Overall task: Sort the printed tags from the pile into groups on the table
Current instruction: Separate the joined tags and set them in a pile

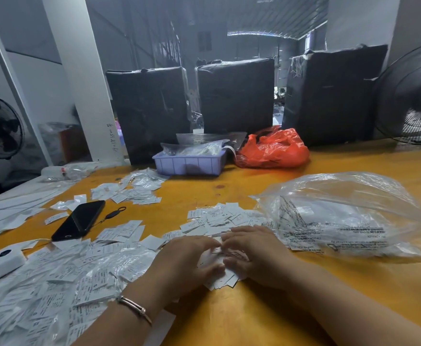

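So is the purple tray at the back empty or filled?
Filled: clear plastic bags of small items bulge above the purple tray rim.

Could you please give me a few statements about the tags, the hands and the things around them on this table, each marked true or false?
1. Both hands, left hand and right hand, rest on a small heap of tags. True.
2. The phone lies to the right of the hands. False: it lies to their left.
3. The orange bag sits beside the purple tray. True.
4. The clear plastic bag lies inside the tray. False: it lies on the table, right of the hands.
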`<action>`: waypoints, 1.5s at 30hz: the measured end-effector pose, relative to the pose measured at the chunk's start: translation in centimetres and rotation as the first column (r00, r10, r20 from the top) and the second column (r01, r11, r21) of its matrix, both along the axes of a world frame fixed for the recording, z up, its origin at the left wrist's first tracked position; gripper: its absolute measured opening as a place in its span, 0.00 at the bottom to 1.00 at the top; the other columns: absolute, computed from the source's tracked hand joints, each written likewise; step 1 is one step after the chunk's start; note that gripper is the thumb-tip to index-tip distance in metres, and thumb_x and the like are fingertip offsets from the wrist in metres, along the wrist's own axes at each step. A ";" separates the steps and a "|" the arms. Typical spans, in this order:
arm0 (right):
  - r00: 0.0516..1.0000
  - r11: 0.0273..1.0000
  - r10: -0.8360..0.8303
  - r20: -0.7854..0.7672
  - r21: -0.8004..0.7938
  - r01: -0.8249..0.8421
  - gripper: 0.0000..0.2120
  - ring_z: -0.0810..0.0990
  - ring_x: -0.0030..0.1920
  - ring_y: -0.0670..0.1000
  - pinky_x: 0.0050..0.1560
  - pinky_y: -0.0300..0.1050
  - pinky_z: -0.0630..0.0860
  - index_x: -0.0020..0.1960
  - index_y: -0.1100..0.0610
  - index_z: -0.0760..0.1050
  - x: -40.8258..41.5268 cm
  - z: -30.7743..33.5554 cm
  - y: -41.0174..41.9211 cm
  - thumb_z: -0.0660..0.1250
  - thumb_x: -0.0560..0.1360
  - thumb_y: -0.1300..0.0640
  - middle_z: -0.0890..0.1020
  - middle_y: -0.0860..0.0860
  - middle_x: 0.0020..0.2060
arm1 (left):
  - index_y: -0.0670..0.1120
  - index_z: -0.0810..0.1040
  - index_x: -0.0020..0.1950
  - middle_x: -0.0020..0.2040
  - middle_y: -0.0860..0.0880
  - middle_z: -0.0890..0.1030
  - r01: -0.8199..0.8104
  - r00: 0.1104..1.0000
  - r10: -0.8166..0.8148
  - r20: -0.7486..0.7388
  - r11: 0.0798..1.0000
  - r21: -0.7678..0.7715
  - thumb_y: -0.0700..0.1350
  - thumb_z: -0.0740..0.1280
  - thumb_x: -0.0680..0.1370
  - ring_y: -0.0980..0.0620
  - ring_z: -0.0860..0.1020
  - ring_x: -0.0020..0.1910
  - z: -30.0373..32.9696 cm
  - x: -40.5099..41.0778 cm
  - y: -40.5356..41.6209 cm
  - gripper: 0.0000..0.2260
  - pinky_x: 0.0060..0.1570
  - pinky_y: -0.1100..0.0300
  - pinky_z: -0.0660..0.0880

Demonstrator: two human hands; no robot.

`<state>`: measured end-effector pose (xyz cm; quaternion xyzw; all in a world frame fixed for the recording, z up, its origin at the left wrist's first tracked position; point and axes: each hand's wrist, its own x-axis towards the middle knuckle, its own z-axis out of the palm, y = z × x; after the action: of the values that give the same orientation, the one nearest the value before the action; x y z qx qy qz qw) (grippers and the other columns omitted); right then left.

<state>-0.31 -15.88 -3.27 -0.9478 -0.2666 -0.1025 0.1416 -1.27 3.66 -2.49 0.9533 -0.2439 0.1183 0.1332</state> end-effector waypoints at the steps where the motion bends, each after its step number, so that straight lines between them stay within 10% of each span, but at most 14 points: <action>1: 1.000 1.000 0.005 0.024 0.016 -0.005 0.17 0.63 0.71 0.43 0.69 0.45 0.54 0.64 0.45 0.75 0.0 0.1 -0.1 0.62 0.77 0.43 0.73 0.40 0.67 | 0.59 0.75 0.66 0.64 0.61 0.78 0.002 1.000 -0.002 -0.001 1.000 -0.009 0.63 0.67 0.75 0.59 0.75 0.63 0.1 0.0 0.0 0.21 0.58 0.63 0.71; 20: 0.971 0.922 -0.236 0.032 0.322 0.214 0.07 0.76 0.53 0.46 0.55 0.44 0.72 0.51 0.49 0.81 -0.8 2.0 -2.5 0.68 0.75 0.50 0.81 0.46 0.50 | 0.52 0.80 0.63 0.56 0.54 0.83 0.122 0.976 -0.108 0.187 0.990 -0.069 0.42 0.64 0.80 0.54 0.81 0.52 0.8 -0.8 -1.0 0.13 0.50 0.58 0.77; 25: 0.838 0.845 -0.516 0.175 0.261 0.466 0.08 0.78 0.36 0.52 0.33 0.41 0.71 0.40 0.54 0.80 -0.7 3.3 -4.1 0.63 0.74 0.56 0.82 0.50 0.35 | 0.45 0.84 0.55 0.50 0.52 0.85 0.186 0.954 -0.130 0.270 0.963 -0.195 0.35 0.70 0.76 0.56 0.82 0.46 1.1 -1.2 -0.8 0.10 0.45 0.60 0.80; 31: 0.689 0.705 -0.708 0.155 0.188 0.683 0.10 0.76 0.53 0.57 0.49 0.47 0.71 0.51 0.56 0.79 -0.1 3.7 -6.0 0.62 0.72 0.60 0.81 0.54 0.49 | 0.54 0.83 0.50 0.45 0.62 0.84 0.122 0.992 -0.068 0.108 0.753 -0.647 0.34 0.72 0.73 0.64 0.82 0.46 1.4 -1.1 -0.6 0.14 0.46 0.72 0.77; 39: 0.588 0.583 -0.808 0.032 -0.097 0.806 0.14 0.70 0.60 0.57 0.57 0.50 0.67 0.59 0.57 0.73 0.8 2.7 -7.9 0.58 0.76 0.61 0.73 0.55 0.58 | 0.52 0.83 0.50 0.46 0.55 0.85 0.093 0.992 -0.129 -0.003 0.732 -0.675 0.28 0.71 0.70 0.57 0.82 0.49 1.4 -1.4 -0.4 0.19 0.48 0.68 0.78; 45: 0.587 0.584 -0.807 0.056 -0.065 0.809 0.04 0.74 0.54 0.56 0.49 0.47 0.65 0.45 0.55 0.72 1.1 2.2 -8.5 0.60 0.74 0.62 0.78 0.53 0.51 | 0.51 0.84 0.50 0.43 0.54 0.85 0.094 0.989 -0.146 -0.023 0.744 -0.662 0.33 0.74 0.71 0.56 0.82 0.45 1.2 -1.4 -0.5 0.14 0.47 0.64 0.79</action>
<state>0.76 -24.34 -1.10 -0.9694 0.1874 -0.1542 0.0374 -2.68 3.20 -1.28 0.8311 -0.2425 0.1529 0.4766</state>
